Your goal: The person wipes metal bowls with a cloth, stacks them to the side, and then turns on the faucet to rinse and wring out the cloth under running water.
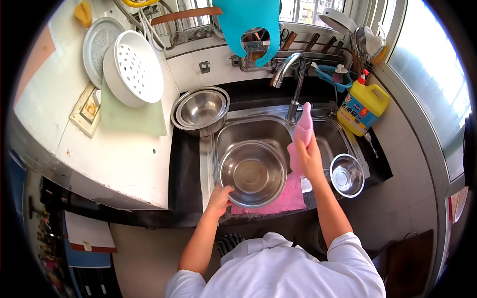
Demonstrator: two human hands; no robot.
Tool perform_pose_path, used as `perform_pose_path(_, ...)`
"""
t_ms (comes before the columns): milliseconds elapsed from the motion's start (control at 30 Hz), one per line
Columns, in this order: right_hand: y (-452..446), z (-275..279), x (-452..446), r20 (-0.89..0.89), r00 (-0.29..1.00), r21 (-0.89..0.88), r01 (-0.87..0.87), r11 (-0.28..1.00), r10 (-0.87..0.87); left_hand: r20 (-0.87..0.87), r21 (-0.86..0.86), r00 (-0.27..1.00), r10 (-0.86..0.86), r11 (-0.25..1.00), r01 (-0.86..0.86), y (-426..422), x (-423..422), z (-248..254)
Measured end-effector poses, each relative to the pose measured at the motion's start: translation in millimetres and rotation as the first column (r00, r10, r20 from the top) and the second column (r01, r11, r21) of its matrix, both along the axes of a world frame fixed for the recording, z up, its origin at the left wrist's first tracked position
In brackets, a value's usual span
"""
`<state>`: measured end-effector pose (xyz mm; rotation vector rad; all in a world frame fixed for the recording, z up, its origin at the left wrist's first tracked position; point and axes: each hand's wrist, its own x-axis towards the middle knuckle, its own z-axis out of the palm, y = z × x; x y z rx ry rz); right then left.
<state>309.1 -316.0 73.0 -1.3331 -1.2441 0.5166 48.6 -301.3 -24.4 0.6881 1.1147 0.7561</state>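
My left hand [219,199] is closed on the near-left rim of a wide stainless steel bowl [251,175]. The bowl is over the front of the left basin [254,130] of a double steel sink and looks bare inside. In my right hand [309,158] is a pink cloth [303,130], raised in front of the faucet [298,82], its loose end hanging down by the bowl. A pink cloth [293,199] also lies flat on the counter edge under the bowl; whether the two are joined, I cannot tell. A smaller steel bowl [347,175] sits to the right of my right hand.
Nested steel bowls [201,110] stand at the sink's back left. A yellow jug [362,104] stands on the right behind the right basin [329,141]. White colanders [133,68] hang on the left wall. A blue bib [248,25] and several knives hang at the back.
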Motion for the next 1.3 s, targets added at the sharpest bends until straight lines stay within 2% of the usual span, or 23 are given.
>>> perform_pose_path(33,1,4,-13,0.273,0.962,0.043,-0.012,0.999,0.0,-0.001,-0.001,1.0,-0.003,1.0,0.003,-1,5,4)
perform_pose_path(67,1,-5,-22,0.556,0.83,0.02,-0.071,0.997,0.048,0.015,0.028,0.997,-0.069,0.997,0.069,-1,10,7)
perform_pose_path(167,-1,-13,-33,0.791,0.607,-0.031,-0.089,0.996,0.079,-0.024,0.041,0.99,-0.138,0.989,0.139,-2,18,22)
perform_pose_path(233,4,-21,-30,0.846,0.528,-0.017,-0.108,0.994,0.072,-0.093,0.185,0.977,-0.191,0.961,0.205,-6,17,19)
perform_pose_path(300,8,-28,-29,0.979,0.193,-0.028,-0.214,0.976,0.071,-0.097,0.273,0.97,-0.225,0.931,0.243,-9,20,16)
perform_pose_path(333,10,-31,-31,0.99,0.114,-0.052,-0.217,0.975,0.078,-0.101,0.362,0.961,-0.257,0.89,0.276,-10,23,16)
perform_pose_path(433,16,-30,-26,0.999,0.028,-0.01,-0.27,0.963,0.018,-0.036,0.336,0.949,-0.314,0.89,0.308,-19,33,23)
perform_pose_path(500,27,-31,-18,0.998,0.053,0.046,-0.302,0.952,-0.031,-0.055,0.386,0.946,-0.32,0.867,0.316,-20,35,19)
perform_pose_path(567,35,-26,-12,0.99,0.095,0.125,-0.26,0.957,-0.104,-0.031,0.323,0.928,-0.372,0.875,0.362,-22,35,28)
perform_pose_path(600,36,-22,-11,0.98,0.186,0.118,-0.222,0.968,-0.077,-0.03,0.324,0.927,-0.373,0.874,0.363,-23,35,29)
perform_pose_path(633,36,-22,-10,0.98,0.184,0.119,-0.222,0.968,-0.078,-0.029,0.35,0.938,-0.345,0.876,0.333,-24,36,30)
perform_pose_path(700,37,-22,-9,0.861,0.488,-0.154,-0.021,0.988,0.145,-0.028,0.377,0.948,-0.317,0.875,0.304,-25,35,29)
perform_pose_path(733,36,-23,-5,0.817,0.567,-0.122,-0.01,0.992,0.106,-0.04,0.428,0.962,-0.269,0.866,0.26,-26,34,27)
perform_pose_path(767,35,-23,-2,0.817,0.568,-0.122,-0.009,0.992,0.106,-0.05,0.477,0.974,-0.22,0.852,0.216,-27,33,25)
perform_pose_path(833,32,-25,3,0.604,0.792,-0.348,0.161,0.924,0.09,-0.03,0.401,0.983,-0.183,0.898,0.18,-27,31,25)
perform_pose_path(867,29,-32,5,0.467,0.881,-0.389,0.136,0.911,0.068,-0.067,0.441,0.993,-0.102,0.889,0.121,-30,33,30)
perform_pose_path(900,30,-52,7,0.468,0.881,-0.39,0.137,0.911,0.067,-0.1,0.482,0.995,-0.018,0.874,0.064,-32,34,33)
perform_pose_path(967,29,-103,10,-0.034,0.999,-0.313,-0.045,0.949,0.036,-0.034,0.525,0.998,-0.048,0.849,0.059,-28,38,27)
perform_pose_path(1033,10,-123,-12,-0.384,0.917,-0.444,-0.082,0.892,-0.107,0.092,0.549,0.994,0.058,0.83,-0.099,-28,44,26)
perform_pose_path(1100,-9,-134,-44,-0.784,0.588,-0.412,-0.253,0.875,-0.2,0.089,0.565,0.993,0.077,0.817,-0.114,-27,49,17)
perform_pose_path(1167,-20,-132,-70,-0.914,0.361,-0.297,-0.282,0.912,-0.185,0.147,0.571,0.976,0.163,0.791,-0.218,-26,55,4)
perform_pose_path(1233,-17,-140,-67,-0.923,0.35,-0.251,-0.236,0.939,-0.159,0.217,0.529,0.959,0.181,0.804,-0.271,-24,51,-12)
perform_pose_path(1300,-9,-141,-46,-0.763,0.639,-0.262,-0.162,0.952,-0.101,0.096,0.431,0.994,0.052,0.898,-0.088,-17,34,-24)
